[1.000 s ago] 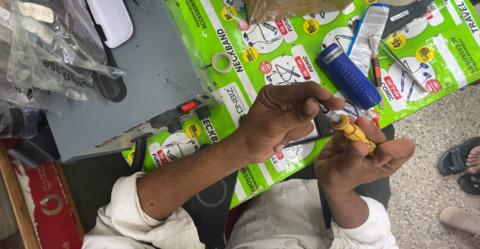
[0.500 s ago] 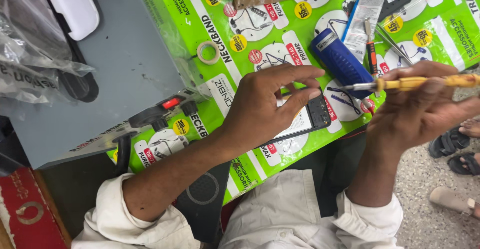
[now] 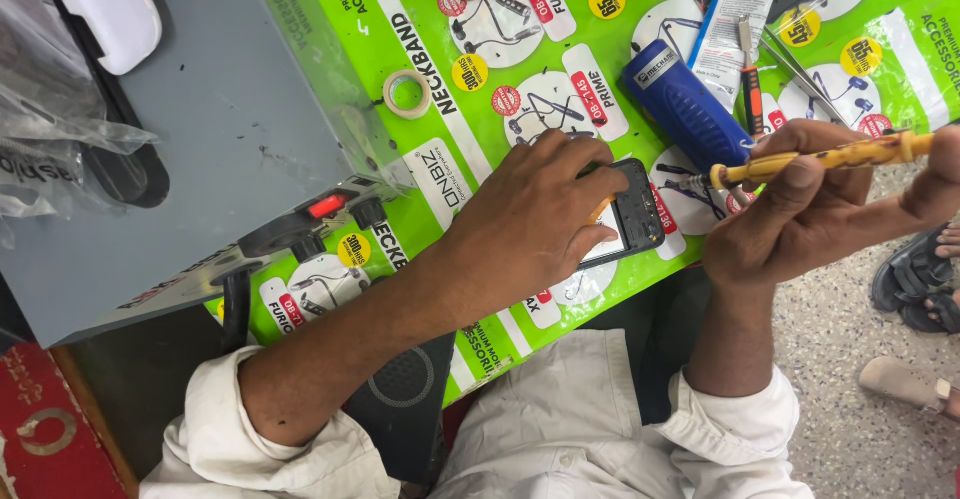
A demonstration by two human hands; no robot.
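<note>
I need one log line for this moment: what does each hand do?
left hand: presses on opened phone | right hand: holds yellow screwdriver | surface: green mat

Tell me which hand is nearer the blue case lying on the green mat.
Right. The right hand, holding a yellow screwdriver, sits just beside the blue case. The left hand rests on the opened phone, farther off.

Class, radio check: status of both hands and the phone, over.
Left hand pressing down on opened phone. Right hand gripping yellow screwdriver, tip beside phone. Blue case close behind.
</note>
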